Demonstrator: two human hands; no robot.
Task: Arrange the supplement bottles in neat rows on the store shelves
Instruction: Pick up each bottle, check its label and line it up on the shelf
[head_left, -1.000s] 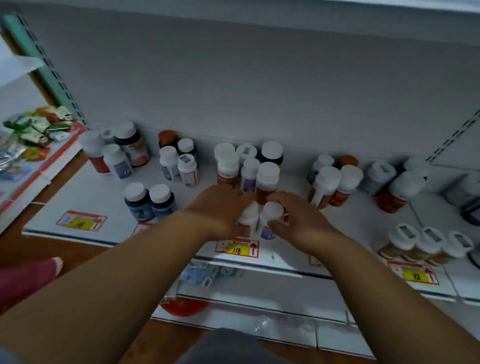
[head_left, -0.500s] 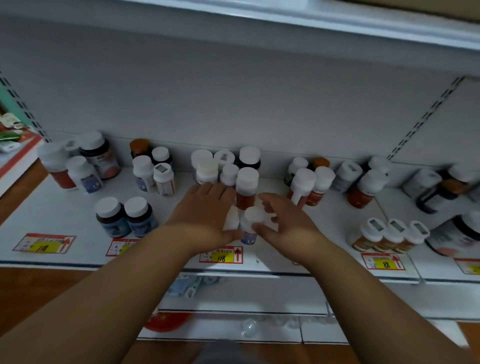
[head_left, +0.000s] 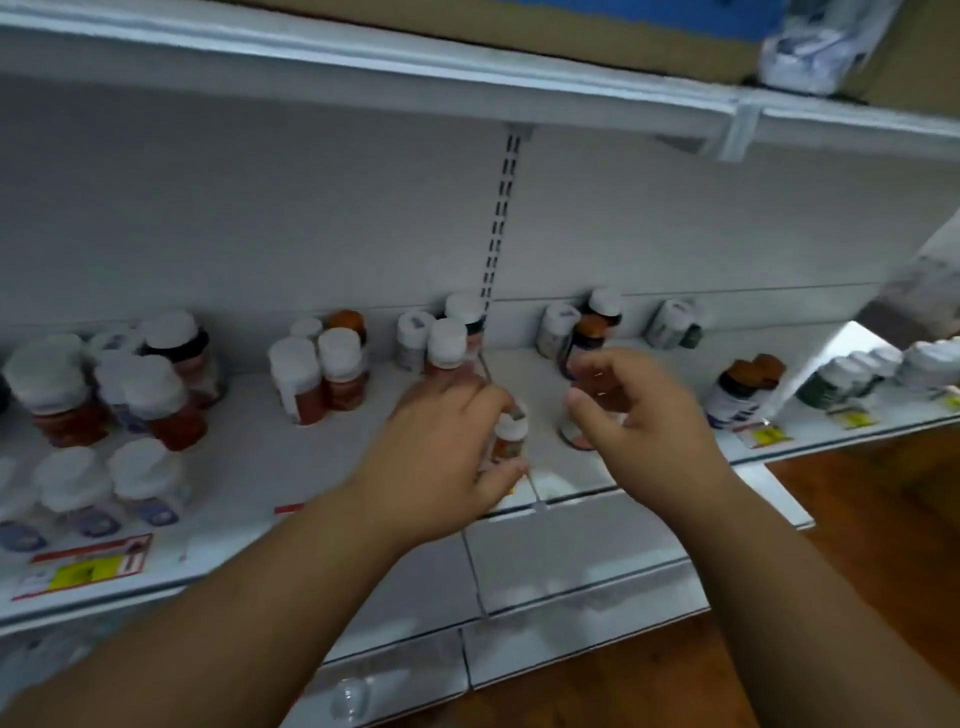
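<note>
Supplement bottles stand in loose clusters on a white shelf (head_left: 249, 467). My left hand (head_left: 441, 457) is wrapped around a small orange bottle with a white cap (head_left: 509, 436) near the shelf's front, at the seam between two shelf sections. Just to its right, my right hand (head_left: 644, 426) curls over a white bottle (head_left: 574, 434). Only that bottle's lower part shows under the thumb, so the grip is hidden. A dark bottle with an orange cap (head_left: 587, 338) stands just behind the right fingers.
White-capped orange bottles (head_left: 317, 374) and a larger cluster (head_left: 161, 395) stand to the left. Blue-labelled bottles (head_left: 145, 483) sit near a price tag (head_left: 83, 566). More bottles (head_left: 743, 389) stand to the right. An upper shelf (head_left: 363, 67) overhangs. Lower shelves (head_left: 571, 551) jut forward.
The view and both hands have shifted right, from the two blue-labelled bottles in the middle to the small orange bottles farther right. The blue-labelled bottles now stand free at the left.
</note>
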